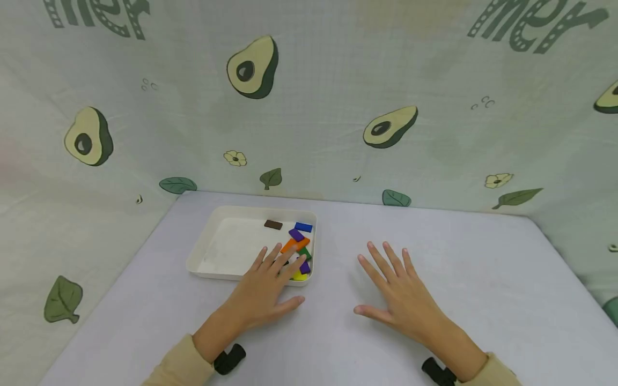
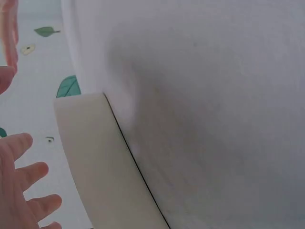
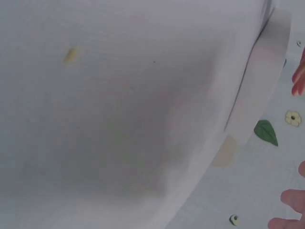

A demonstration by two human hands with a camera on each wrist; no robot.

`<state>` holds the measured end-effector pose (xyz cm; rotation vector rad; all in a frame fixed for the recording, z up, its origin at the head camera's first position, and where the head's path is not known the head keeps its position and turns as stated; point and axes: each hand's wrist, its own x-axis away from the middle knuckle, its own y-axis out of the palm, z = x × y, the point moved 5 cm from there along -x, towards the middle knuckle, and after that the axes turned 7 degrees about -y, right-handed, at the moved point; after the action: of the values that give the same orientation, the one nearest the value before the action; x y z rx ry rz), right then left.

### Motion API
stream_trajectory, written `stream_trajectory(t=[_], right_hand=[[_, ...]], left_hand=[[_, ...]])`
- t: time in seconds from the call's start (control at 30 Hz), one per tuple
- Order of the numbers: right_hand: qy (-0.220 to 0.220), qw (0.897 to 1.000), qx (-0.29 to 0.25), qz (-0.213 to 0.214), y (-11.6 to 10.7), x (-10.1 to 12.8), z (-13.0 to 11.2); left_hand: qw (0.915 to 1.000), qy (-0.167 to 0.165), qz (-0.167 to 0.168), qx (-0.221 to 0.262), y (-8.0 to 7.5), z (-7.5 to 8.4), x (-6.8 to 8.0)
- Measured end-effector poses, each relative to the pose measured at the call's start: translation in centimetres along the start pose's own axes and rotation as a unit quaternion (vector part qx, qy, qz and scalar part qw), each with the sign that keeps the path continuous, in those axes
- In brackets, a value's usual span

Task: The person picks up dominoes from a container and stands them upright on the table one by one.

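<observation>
My left hand (image 1: 263,295) is spread palm down over the near right corner of a white tray (image 1: 224,246), holding nothing. Its fingertips overlap some of the small coloured blocks in the head view and partly hide them. At the tray's right end lie a blue block (image 1: 303,227), an orange block (image 1: 303,244), a green block (image 1: 304,253), a yellow block (image 1: 299,276) and two purple ones. A brown block (image 1: 273,224) lies apart by the far wall. To the right of the tray, my right hand (image 1: 403,297) is spread over the white table, its fingers apart and holding nothing.
The white table (image 1: 483,268) reaches back to a hanging cloth (image 1: 314,107) printed with avocados and leaves. Cloth also hangs along the left side. Each wrist wears a black strap mount (image 1: 230,359). In the left wrist view, the tray's outer wall (image 2: 105,162) rises beside the fingers.
</observation>
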<state>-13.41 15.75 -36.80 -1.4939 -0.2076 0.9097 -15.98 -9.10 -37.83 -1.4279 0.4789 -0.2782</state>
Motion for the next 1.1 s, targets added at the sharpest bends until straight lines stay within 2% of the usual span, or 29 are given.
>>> stream_trajectory(t=[0.17,0.37,0.67,0.97,1.1], right_hand=[[-0.005,1.0,-0.012,0.01,-0.2,-0.6,-0.2],[0.003,0.998,-0.062,0.007,-0.3,-1.5,-0.4],[-0.009,0.994,-0.103,0.043,-0.5,-3.3,-1.0],[0.003,0.987,-0.156,0.039,0.0,-5.2,-1.9],[0.001,0.983,-0.177,0.043,0.5,-6.0,-2.3]], left_hand=[[0.9996,0.0,0.018,0.022,-0.3,-0.5,-0.1],[0.9978,-0.008,0.055,0.035,-0.8,-1.3,0.1],[0.9906,-0.01,0.125,0.055,-2.2,-2.6,0.3],[0.983,-0.047,0.165,0.066,-2.9,-4.8,0.9],[0.9749,-0.064,0.202,0.07,-3.2,-6.2,1.6]])
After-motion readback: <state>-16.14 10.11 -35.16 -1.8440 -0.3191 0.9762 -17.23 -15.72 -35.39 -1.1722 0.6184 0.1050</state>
